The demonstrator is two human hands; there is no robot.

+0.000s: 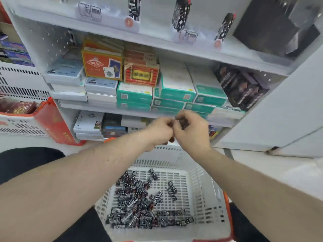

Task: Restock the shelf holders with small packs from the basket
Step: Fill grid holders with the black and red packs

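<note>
So nearest the camera there's the white basket (201,180), with a heap of small black-and-white packs (139,206) in its left part. Above it the left hand (160,131) and right hand (191,129) are bunched together, fingers curled, touching, seemingly pinching something small and dark between them. Can't really tell what, too blurry, probably packs being sorted. Behind them sit shelves of boxes (176,88), and up top the holders (180,14), some already loaded. My guess: mid-load, next move is lifting up to a holder and sliding packs in straight.
</note>
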